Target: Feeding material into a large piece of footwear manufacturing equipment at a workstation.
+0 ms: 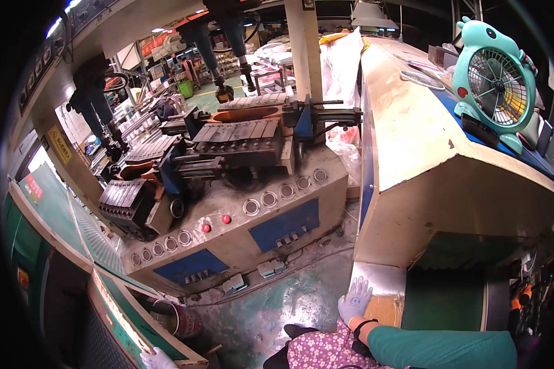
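Observation:
My right hand (355,299), in a pale glove, lies flat with fingers spread on a bare metal plate (381,278) at the corner of a beige machine housing. A piece of brown cardboard (386,309) lies just beside it. That hand holds nothing. At the lower left, my left hand (157,359), also gloved, rests by the worn edge of a green-framed machine (120,317). Its fingers reach over toward the edge and are partly cut off by the picture's lower rim; no object shows in them. A dark green conveyor belt (443,299) runs right of my right hand.
Ahead stands a beige press (228,197) with clamped moulds (237,138), round gauges and two red buttons (216,223). Foot pedals (271,268) and a cable lie on the floor. A bucket (177,318) stands left. A turquoise fan (495,80) sits on the housing.

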Motion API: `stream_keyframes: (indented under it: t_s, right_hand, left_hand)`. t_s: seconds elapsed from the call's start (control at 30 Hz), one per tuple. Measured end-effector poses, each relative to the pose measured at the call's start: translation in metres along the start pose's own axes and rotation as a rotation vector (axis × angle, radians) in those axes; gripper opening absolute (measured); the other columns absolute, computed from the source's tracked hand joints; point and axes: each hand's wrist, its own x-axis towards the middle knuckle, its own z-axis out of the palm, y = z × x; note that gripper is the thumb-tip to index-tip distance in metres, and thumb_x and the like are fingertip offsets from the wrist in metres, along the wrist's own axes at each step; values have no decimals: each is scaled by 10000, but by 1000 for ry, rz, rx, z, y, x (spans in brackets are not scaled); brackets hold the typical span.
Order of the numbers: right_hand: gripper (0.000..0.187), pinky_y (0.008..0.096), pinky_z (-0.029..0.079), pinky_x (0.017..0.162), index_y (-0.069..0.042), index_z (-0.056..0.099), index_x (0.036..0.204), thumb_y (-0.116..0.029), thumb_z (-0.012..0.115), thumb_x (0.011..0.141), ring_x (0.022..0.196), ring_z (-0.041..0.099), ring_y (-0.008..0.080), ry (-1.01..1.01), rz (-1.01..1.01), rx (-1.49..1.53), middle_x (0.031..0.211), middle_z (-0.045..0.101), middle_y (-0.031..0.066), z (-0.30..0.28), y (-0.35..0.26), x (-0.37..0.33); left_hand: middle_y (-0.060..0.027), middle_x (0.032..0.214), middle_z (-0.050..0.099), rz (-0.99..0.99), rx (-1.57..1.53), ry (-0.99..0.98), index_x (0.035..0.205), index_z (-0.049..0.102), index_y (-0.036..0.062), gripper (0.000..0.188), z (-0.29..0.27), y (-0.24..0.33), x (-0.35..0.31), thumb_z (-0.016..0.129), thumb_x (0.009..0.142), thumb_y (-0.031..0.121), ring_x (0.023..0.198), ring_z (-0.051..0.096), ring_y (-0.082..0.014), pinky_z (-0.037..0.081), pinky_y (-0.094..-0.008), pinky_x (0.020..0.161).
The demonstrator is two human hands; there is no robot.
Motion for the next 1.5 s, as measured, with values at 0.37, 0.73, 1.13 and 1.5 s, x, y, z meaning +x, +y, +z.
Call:
stream_keyframes:
  t_s: [0.37,0.73,1.13,1.5]
  right_hand:
    - [772,573,107,1244,2,415,1506,-361,580,844,1535,208,369,20,-4,26,1639,292,171,5,1,-1]
    - [780,569,115,1245,-1,409,1509,-357,589,839,1531,212,369,23,4,34,1633,295,172,2,-1,0]
    - [785,572,105,1246,-1,411,1515,-365,582,841,1535,207,368,32,-7,16,1648,279,165,5,1,-1]
    - [789,577,87,1247,-6,401,1528,-391,553,856,1545,184,362,-17,-2,-6,1658,269,159,1,-2,0]
  left_hand:
    - [-205,904,704,40,80,19,936,695,-2,419,5,-5,1,731,802,393,812,679,-398,558,-497,749]
    - [-200,926,696,50,73,18,984,685,0,443,5,-5,0,731,818,408,843,675,-396,557,-500,762]
    - [-210,939,692,42,64,-6,1014,688,-3,457,5,-6,0,720,832,415,870,669,-402,548,-507,795]
    - [-208,956,699,55,88,-4,1010,686,-5,451,13,-16,1,715,834,409,868,674,-400,553,-501,785]
